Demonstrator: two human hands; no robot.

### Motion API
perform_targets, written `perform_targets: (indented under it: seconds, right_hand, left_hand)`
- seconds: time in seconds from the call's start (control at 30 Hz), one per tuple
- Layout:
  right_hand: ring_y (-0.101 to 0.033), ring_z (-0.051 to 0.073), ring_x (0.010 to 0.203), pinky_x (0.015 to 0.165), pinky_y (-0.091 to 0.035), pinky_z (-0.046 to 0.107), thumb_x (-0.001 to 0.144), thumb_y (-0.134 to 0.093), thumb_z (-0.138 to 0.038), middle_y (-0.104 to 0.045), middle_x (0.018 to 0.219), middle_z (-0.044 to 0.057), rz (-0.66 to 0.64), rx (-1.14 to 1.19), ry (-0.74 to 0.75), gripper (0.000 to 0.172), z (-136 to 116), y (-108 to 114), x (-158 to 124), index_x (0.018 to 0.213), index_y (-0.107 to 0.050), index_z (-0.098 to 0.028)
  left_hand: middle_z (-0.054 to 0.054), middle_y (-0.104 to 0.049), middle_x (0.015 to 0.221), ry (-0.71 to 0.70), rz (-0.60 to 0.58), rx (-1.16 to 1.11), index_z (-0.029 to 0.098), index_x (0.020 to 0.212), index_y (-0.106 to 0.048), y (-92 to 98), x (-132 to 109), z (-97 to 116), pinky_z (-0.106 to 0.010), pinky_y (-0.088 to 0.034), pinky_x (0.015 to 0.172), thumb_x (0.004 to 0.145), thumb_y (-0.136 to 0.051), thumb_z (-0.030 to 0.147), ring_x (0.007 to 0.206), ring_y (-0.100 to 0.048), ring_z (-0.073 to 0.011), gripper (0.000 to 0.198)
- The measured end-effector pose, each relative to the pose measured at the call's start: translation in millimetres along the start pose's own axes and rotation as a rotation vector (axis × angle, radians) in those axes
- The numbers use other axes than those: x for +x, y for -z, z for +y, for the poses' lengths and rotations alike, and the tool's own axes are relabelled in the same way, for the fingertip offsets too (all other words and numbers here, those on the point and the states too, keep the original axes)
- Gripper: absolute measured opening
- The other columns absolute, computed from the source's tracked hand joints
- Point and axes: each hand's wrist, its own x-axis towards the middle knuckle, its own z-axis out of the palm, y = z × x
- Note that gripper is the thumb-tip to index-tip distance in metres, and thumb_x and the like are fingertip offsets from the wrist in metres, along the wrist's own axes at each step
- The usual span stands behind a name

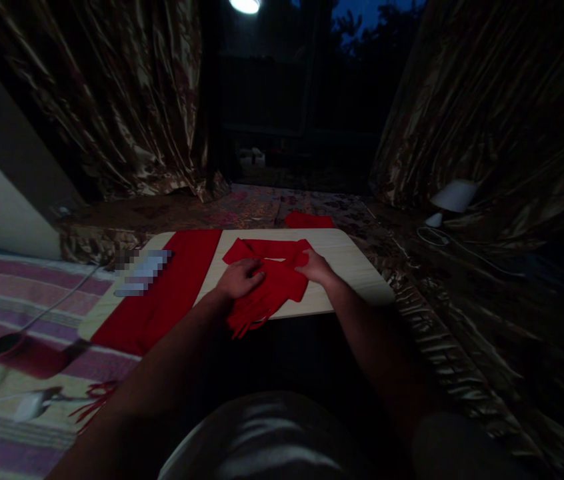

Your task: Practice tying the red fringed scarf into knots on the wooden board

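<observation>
A red knitted scarf (279, 277) with a fringed end lies folded in a loop on a small pale wooden table (347, 267). A narrow gap inside the loop shows the tabletop. My left hand (239, 278) rests on the scarf's left side, above the fringe, its thumb apart from the fingers. At the right edge of the loop my right hand (316, 267) holds the fabric between thumb and fingers; the fingertips are partly hidden. To the left, a wide flat strip of red cloth (177, 287) lies across the tabletop and hangs over the near edge.
A blurred-out rectangular object (143, 273) lies at the table's left. On the striped bedspread (22, 293) are a dark red cylindrical object (27, 353) and a white plug (32, 405) with cable. More red cloth (308, 220) shows behind the table. A small lamp (455, 197) stands right.
</observation>
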Motion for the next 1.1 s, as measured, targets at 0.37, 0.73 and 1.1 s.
perform_targets:
  seconds: [0.37,0.73,1.1]
  right_hand:
    - [-0.039,0.007,0.043,0.046,-0.041,0.02,0.073,-0.083,-0.02,-0.045,0.052,-0.011,-0.358,0.458,0.112,0.075,-5,5,-8,0.144,-0.058,-0.018]
    - [-0.05,0.01,0.046,0.049,-0.046,0.023,0.078,-0.081,-0.026,-0.069,0.068,-0.002,-0.378,0.54,-0.038,0.06,-11,-8,-15,0.136,-0.064,-0.025]
    - [-0.07,0.017,0.097,0.096,-0.055,0.036,0.076,-0.072,-0.013,-0.076,0.112,0.004,-0.164,0.652,0.103,0.032,-14,-27,-10,0.107,-0.076,-0.021]
  left_hand:
    - [-0.013,-0.066,0.138,0.074,-0.104,0.025,0.018,0.136,-0.065,10.1,4,5,-0.04,-0.044,0.111,0.093,-0.046,0.057,0.127,-0.061,-0.0298,0.061]
    - [-0.008,-0.042,0.162,0.127,-0.353,0.103,0.034,0.156,-0.044,17.0,32,40,-0.054,-0.029,0.117,0.093,-0.033,0.071,0.148,-0.037,-0.0398,0.074]
    - [-0.018,-0.035,0.165,0.268,-0.394,0.146,0.027,0.154,-0.047,17.1,33,70,-0.072,-0.03,0.109,0.077,-0.05,0.084,0.147,-0.028,-0.0551,0.096]
